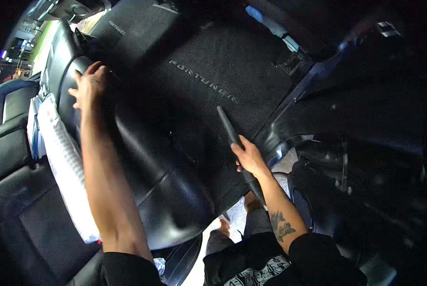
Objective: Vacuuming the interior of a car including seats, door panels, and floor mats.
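Observation:
In my right hand (247, 155) is a dark vacuum wand (229, 125) with a ribbed hose (254, 187) at its lower end. The wand's tip rests on or just above the dark car floor mat (199, 46), which bears raised model lettering. My left hand (90, 85) lies at the side of a black leather car seat (70, 85), with its fingers spread; part of it is in shadow, and I see no object in it. The seat cushion (177, 200) spreads below and between my arms.
A white plastic-wrapped item (68, 178) lies along the seat at left, beside another black seat (38, 214). A blue and grey bar-like part (270, 26) crosses the upper right. The door sill and pale ground (238, 214) show near my legs. Deep shadow hides much of the right side.

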`<action>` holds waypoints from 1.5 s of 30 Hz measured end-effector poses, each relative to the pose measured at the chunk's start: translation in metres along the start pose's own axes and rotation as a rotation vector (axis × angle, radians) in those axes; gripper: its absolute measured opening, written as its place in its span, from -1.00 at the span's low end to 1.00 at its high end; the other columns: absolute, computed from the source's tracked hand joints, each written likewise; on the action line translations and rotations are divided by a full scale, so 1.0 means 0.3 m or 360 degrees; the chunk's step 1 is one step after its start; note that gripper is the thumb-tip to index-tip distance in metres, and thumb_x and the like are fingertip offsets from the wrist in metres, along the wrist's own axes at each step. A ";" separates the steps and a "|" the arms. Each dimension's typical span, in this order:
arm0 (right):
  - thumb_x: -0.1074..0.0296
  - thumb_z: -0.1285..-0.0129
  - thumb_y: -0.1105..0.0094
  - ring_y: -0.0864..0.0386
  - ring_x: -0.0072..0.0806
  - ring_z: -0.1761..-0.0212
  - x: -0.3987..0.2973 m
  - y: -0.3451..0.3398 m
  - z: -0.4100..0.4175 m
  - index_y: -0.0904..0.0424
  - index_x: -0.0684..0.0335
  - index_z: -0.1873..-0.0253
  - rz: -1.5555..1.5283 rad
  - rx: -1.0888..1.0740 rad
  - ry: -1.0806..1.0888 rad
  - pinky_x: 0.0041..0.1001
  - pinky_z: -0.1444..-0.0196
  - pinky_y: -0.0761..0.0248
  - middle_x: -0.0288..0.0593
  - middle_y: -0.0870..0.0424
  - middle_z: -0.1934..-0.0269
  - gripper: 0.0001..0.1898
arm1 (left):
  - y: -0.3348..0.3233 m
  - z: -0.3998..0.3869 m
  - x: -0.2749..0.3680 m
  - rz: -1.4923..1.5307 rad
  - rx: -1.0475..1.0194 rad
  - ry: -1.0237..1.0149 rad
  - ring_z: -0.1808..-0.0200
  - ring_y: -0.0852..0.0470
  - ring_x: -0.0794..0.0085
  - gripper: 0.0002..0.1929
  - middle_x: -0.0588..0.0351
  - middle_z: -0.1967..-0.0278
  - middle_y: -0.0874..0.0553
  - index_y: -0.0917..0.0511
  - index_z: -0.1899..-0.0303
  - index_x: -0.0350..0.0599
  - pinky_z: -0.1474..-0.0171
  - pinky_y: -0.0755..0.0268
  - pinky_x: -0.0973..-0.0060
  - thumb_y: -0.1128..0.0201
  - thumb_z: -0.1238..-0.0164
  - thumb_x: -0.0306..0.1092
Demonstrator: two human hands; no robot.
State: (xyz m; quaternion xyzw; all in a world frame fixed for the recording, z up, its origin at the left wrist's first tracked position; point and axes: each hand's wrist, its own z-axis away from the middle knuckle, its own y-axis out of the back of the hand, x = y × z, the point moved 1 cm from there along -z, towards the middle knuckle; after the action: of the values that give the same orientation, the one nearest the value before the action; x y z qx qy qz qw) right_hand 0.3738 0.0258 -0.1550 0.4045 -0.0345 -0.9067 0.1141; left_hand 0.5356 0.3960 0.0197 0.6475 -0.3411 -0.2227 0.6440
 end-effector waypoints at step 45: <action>0.20 -0.51 0.00 -0.47 -0.57 0.68 -0.507 -0.291 -0.463 -0.42 0.21 -0.38 0.0206 -0.1029 -0.0152 -0.53 0.65 -0.36 -0.28 -0.48 0.53 -0.57 | 0.094 -0.195 0.023 0.1062 0.0198 -0.0985 -0.22 -0.62 0.22 -0.57 -0.10 -0.21 -0.60 -0.48 -0.28 -0.15 -0.29 -0.49 0.22 0.21 -0.54 -0.61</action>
State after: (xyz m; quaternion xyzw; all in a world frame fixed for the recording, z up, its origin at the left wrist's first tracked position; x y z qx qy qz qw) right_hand 0.5594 0.1506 -0.1512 0.3014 0.2242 -0.8795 0.2923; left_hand 0.5785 0.4326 0.0529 0.4428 -0.7201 -0.1650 0.5082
